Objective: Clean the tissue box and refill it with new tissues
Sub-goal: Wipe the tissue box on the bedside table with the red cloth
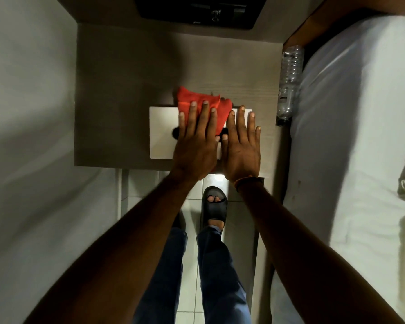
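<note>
- Both forearms are bare, with no sleeves showing anywhere along them.
- The left hand [195, 146] wears no ring, glove or band.
- The right hand [241, 148] is bare too; fingernails on both hands are short and plain.
- A thin orange thread band [243, 180] circles the right wrist, with a darker strap just beside it towards the forearm.
- The legs are in blue denim trousers [211, 272], loosely creased, reaching down to the ankle.
- One foot wears a black open-toe slide sandal [214, 206] with a wide moulded strap; the toes show at its front opening.
</note>
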The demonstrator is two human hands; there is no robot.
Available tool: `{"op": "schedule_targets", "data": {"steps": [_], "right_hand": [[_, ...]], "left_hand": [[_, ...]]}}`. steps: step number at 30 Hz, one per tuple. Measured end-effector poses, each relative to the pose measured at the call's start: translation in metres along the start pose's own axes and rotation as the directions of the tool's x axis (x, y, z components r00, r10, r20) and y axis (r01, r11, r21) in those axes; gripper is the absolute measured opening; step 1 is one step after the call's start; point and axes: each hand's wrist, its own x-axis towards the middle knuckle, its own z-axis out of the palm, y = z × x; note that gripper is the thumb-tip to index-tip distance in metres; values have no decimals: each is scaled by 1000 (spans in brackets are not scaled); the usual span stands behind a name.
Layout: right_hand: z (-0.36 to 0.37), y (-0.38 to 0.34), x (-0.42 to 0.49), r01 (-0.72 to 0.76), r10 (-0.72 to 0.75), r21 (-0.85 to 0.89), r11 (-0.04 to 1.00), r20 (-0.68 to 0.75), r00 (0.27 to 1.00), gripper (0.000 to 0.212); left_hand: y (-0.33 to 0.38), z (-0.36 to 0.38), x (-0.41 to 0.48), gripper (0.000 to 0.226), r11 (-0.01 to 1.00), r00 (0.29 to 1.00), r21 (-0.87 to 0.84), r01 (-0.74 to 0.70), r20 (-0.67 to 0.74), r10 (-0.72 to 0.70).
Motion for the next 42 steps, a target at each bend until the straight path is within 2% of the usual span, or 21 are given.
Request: {"op": "schedule_targets", "data": {"steps": [5, 11, 17, 23, 26, 31, 36, 42], "right_hand": [[0, 1, -1, -6, 6, 10, 1000, 1, 1000, 60], [0, 1, 0, -10, 10, 25, 1000, 17, 1000, 60], [0, 1, 1, -13, 12, 21, 1000, 27, 1000, 62], [-2, 1, 0, -4, 4, 11, 1000, 33, 999, 63], [-3, 0, 0, 7, -7, 4, 1000, 39, 999, 66], [-5, 1, -1, 9, -9, 21, 1000, 30, 1000, 61], [-3, 1, 0, 10, -11, 23, 1000, 27, 1000, 60], [-1, 1, 1, -9, 9, 10, 1000, 31, 999, 61]], "left_hand": [[-31, -7, -11, 67, 1000, 1000, 11, -18, -7, 18], [-87, -20, -31, 78, 995, 998, 82, 63, -26, -61], [-67, -12, -25, 65, 986, 987, 51, 162, 6, -162], [1, -6, -2, 68, 993, 995, -61, 99, 2, -99], [24, -2, 4, 68, 989, 992, -77, 124, 31, -122], [-18, -12, -12, 72, 999, 999, -12, 47, 21, -47], [-72, -28, -31, 82, 991, 995, 95, 93, 24, -95], [-55, -22, -25, 72, 984, 986, 56, 168, 2, -169]]}}
